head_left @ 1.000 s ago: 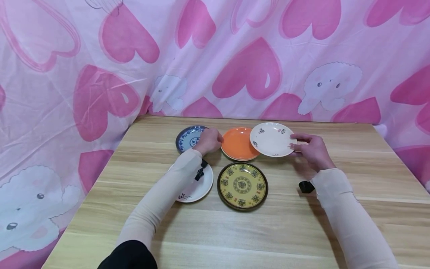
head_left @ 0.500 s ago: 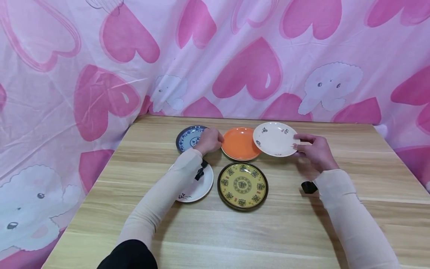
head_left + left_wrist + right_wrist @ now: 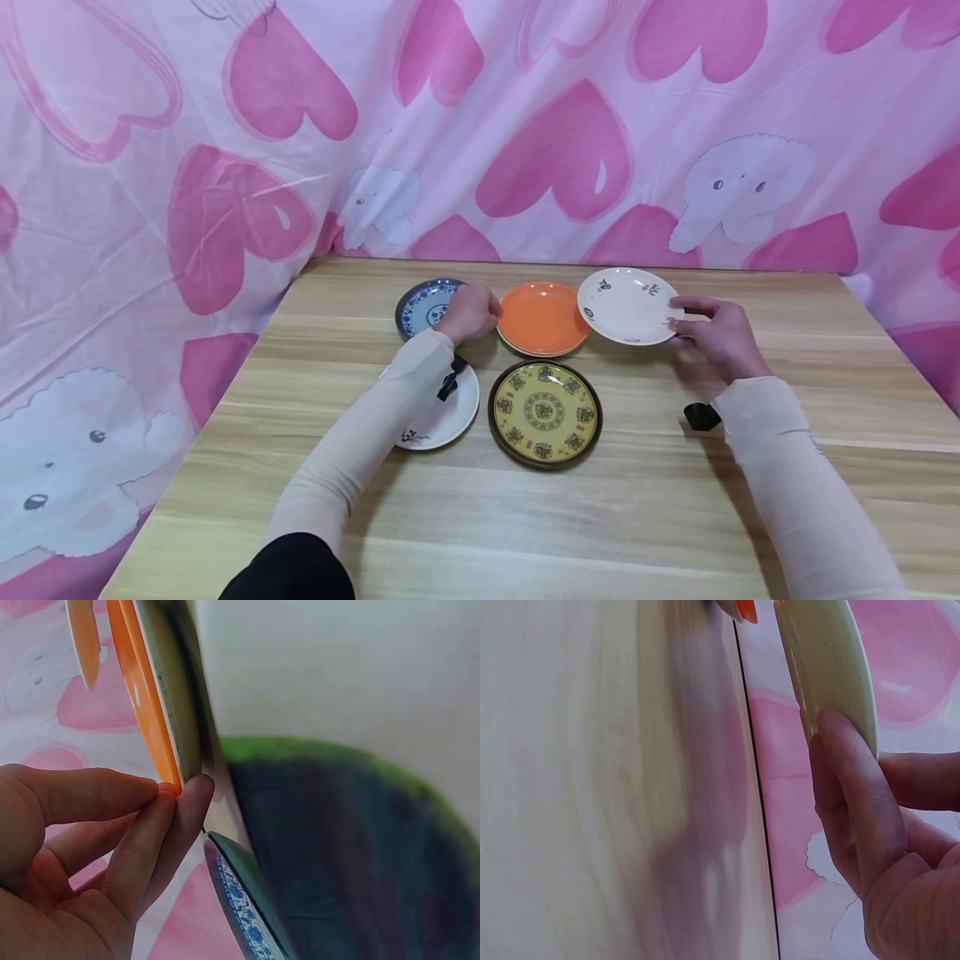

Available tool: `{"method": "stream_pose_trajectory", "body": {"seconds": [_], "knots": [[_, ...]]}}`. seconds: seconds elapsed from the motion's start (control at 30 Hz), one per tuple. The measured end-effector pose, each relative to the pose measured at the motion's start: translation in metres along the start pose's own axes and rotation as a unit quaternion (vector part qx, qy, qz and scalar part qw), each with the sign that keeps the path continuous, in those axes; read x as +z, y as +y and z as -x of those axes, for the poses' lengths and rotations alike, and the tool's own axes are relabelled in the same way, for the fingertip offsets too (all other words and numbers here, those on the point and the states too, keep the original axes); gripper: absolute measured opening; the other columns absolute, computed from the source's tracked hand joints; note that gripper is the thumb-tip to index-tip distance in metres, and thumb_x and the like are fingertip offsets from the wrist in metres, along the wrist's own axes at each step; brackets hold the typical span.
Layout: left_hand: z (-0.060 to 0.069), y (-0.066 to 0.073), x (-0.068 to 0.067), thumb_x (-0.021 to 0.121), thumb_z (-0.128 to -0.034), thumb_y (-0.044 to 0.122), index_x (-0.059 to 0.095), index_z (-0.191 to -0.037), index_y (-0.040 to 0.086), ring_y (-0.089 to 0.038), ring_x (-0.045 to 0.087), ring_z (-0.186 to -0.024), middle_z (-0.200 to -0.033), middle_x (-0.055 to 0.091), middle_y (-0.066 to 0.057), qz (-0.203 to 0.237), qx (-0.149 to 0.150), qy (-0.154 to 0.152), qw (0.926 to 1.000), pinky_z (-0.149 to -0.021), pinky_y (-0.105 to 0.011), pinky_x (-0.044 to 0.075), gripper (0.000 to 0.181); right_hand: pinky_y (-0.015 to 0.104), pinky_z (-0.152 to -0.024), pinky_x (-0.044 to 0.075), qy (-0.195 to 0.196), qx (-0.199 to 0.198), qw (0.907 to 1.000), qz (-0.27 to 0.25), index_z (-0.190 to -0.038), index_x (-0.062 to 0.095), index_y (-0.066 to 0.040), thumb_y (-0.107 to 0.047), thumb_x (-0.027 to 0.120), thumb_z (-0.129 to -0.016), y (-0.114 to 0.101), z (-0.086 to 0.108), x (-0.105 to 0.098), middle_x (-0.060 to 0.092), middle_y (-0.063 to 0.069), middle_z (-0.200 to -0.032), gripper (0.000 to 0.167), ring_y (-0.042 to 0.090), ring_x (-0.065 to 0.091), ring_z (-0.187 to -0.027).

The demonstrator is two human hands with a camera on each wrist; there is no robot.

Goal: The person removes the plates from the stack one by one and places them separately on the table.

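Observation:
In the head view my right hand (image 3: 725, 337) grips the right rim of a white plate (image 3: 630, 307) with small dark floral motifs. That plate is held above the table, right of an orange plate (image 3: 543, 319); the right wrist view shows its pale underside (image 3: 836, 667). My left hand (image 3: 471, 313) pinches the left edge of the orange plate, seen as an orange rim (image 3: 142, 697) in the left wrist view. A paler plate (image 3: 176, 697) lies directly against the orange one's underside. The left wrist covers part of a blue-patterned plate (image 3: 415, 312).
Nearer on the wooden table (image 3: 540, 533) are a yellow-green plate with a dark rim (image 3: 544, 412) and a white plate (image 3: 457, 417) partly under my left forearm. A pink heart-print cloth (image 3: 555, 167) hangs behind the table and along its left side.
My right hand has moved right with the white plate, which no longer overlaps much of the orange plate in the head view. The left hand keeps its hold.

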State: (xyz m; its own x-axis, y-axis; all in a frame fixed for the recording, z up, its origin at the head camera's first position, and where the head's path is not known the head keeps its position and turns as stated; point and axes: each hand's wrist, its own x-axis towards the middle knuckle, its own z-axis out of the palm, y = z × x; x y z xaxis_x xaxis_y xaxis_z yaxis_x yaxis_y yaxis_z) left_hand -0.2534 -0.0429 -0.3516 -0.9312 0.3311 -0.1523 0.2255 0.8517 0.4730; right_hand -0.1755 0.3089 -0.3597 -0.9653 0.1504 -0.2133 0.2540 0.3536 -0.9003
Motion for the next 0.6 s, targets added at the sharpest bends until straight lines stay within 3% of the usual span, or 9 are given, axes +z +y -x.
{"method": "stream_pose_trajectory", "body": {"seconds": [0.23, 0.6], "knots": [[-0.001, 0.002, 0.000, 0.066, -0.0868, 0.001, 0.074, -0.115, 0.008, -0.032, 0.060, -0.129, -0.125, 0.072, -0.012, -0.004, -0.005, -0.003, 1.0000, -0.117, -0.043, 0.044, 0.031, 0.025, -0.083, 0.062, 0.007, 0.019, 0.9998, 0.001, -0.149, 0.044, -0.003, -0.008, 0.062, -0.097, 0.000, 0.001, -0.007, 0.046, 0.008, -0.136, 0.055, -0.004, 0.062, -0.079], [-0.003, 0.001, -0.001, 0.065, -0.0871, 0.002, 0.075, -0.115, 0.008, -0.031, 0.060, -0.128, -0.124, 0.073, -0.011, -0.008, -0.001, -0.004, 1.0000, -0.117, -0.042, 0.044, 0.030, 0.021, -0.078, 0.062, 0.029, 0.017, 0.9992, 0.022, -0.145, 0.047, 0.000, -0.009, 0.063, -0.096, 0.007, 0.002, -0.015, 0.051, 0.005, -0.124, 0.053, -0.005, 0.061, -0.077]]}}
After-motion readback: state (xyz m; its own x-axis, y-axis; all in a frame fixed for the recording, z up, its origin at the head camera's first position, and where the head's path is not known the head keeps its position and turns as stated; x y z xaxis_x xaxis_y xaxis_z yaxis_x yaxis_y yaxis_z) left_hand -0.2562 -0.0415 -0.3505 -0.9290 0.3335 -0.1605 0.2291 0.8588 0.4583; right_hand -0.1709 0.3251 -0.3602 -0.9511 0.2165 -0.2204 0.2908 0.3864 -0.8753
